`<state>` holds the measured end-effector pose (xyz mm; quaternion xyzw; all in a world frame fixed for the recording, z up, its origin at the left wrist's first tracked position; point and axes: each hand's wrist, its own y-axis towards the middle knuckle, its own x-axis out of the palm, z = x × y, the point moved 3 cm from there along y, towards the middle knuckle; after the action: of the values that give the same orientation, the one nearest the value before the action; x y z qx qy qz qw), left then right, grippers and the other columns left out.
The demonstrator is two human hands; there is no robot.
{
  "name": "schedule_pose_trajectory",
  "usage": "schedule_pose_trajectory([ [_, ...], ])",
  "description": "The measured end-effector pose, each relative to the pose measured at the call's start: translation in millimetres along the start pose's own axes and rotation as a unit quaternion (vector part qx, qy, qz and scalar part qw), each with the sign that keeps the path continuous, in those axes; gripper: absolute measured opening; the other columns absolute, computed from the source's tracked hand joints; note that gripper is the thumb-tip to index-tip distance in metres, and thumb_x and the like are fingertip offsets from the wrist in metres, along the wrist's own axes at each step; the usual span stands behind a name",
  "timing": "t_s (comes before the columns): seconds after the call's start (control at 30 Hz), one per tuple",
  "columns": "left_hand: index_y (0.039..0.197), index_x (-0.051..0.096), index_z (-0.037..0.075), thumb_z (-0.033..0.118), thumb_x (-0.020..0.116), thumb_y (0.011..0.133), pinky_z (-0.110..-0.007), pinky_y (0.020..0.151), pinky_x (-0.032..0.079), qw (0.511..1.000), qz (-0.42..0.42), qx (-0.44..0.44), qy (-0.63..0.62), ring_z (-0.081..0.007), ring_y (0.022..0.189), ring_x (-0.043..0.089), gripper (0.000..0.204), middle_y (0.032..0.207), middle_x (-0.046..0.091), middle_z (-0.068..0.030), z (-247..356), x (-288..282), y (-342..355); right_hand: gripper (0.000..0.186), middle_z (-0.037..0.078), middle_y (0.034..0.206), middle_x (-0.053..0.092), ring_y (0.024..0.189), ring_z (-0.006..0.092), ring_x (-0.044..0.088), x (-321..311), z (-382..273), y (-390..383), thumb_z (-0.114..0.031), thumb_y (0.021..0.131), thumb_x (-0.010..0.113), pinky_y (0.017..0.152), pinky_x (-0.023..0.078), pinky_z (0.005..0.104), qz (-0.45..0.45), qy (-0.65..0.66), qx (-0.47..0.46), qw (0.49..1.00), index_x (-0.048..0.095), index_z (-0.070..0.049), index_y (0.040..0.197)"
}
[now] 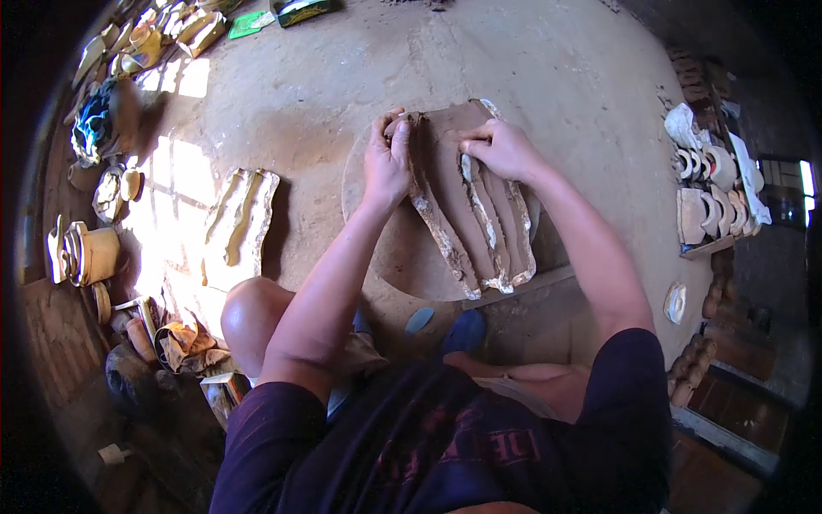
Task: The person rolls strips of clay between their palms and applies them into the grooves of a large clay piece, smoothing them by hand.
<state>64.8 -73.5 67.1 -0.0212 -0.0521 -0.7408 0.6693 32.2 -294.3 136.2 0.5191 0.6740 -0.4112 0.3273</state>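
Note:
A long mould (494,244) with white, clay-smeared ridges lies in front of me on a round board (398,270). Smooth brown clay (447,184) lines its grooves. At the mould's far left corner my left hand (388,167) is closed, pinching a dark strip of clay along the edge. My right hand (503,150) is bent over the far end of the middle ridge, thumb and fingers drawn together on the clay there. Its fingertips are partly hidden.
A similar grooved mould (241,218) lies in sunlight on the left. Stacked mould pieces (90,254) and a bundle of blue cloth (90,124) line the left side. Curved pieces (719,214) fill a shelf at right. A blue oval piece (419,321) lies near my foot.

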Motion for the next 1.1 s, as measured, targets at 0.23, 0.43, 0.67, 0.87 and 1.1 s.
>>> schedule_pose_trajectory([
  [0.23, 0.137, 0.057, 0.002, 0.028, 0.057, 0.111, -0.037, 0.101, 0.051, 1.000, 0.005, 0.016, 0.006, -0.0227, 0.116, 0.067, 0.037, 0.121, 0.073, -0.0180, 0.9, -5.7, -2.7, 0.033, 0.021, 0.105, 0.073, 0.101, 0.0356, 0.073, 18.4, -18.9, -24.8, -0.031, 0.093, 0.074, 0.092, 0.055, 0.0426, 0.142, 0.011, 0.097, 0.985, 0.081, -0.005, 0.111],
  [0.43, 0.136, 0.057, 0.001, 0.025, 0.059, 0.109, -0.037, 0.101, 0.051, 1.000, 0.015, 0.006, -0.019, -0.0238, 0.115, 0.067, 0.037, 0.121, 0.072, -0.0184, 1.7, -4.6, -6.2, 0.030, 0.021, 0.108, 0.073, 0.100, 0.0351, 0.074, 24.3, -13.9, -23.8, -0.029, 0.093, 0.075, 0.090, 0.056, 0.0414, 0.088, 0.232, 0.260, 0.933, 0.082, -0.005, 0.109],
  [0.67, 0.137, 0.057, 0.001, 0.026, 0.060, 0.109, -0.038, 0.101, 0.051, 0.999, 0.043, 0.012, -0.006, -0.0261, 0.117, 0.068, 0.037, 0.125, 0.071, -0.0190, -1.5, -7.8, -11.3, 0.036, 0.018, 0.091, 0.079, 0.085, 0.0320, 0.076, 43.6, -17.2, -39.1, -0.033, 0.091, 0.079, 0.081, 0.057, 0.0408, 0.287, -0.031, 0.105, 0.951, 0.081, -0.002, 0.106],
  [0.87, 0.138, 0.057, 0.002, 0.025, 0.061, 0.109, -0.039, 0.103, 0.051, 0.999, 0.037, 0.005, 0.006, -0.0298, 0.118, 0.068, 0.037, 0.125, 0.071, -0.0200, 6.8, -3.2, -16.0, 0.033, 0.012, 0.086, 0.077, 0.070, 0.0191, 0.069, 40.4, 1.7, -41.2, -0.031, 0.094, 0.078, 0.071, 0.057, 0.0365, 0.153, 0.242, 0.340, 0.896, 0.080, 0.000, 0.106],
  [1.1, 0.138, 0.058, 0.004, 0.026, 0.061, 0.108, -0.040, 0.102, 0.051, 0.998, 0.065, 0.011, 0.003, -0.0290, 0.118, 0.068, 0.037, 0.125, 0.071, -0.0180, -9.7, -2.5, -13.6, 0.036, 0.022, 0.092, 0.073, 0.087, 0.0354, 0.073, 51.1, -17.6, -65.3, -0.033, 0.093, 0.075, 0.079, 0.055, 0.0451, 0.284, -0.022, 0.088, 0.954, 0.079, 0.002, 0.097],
])
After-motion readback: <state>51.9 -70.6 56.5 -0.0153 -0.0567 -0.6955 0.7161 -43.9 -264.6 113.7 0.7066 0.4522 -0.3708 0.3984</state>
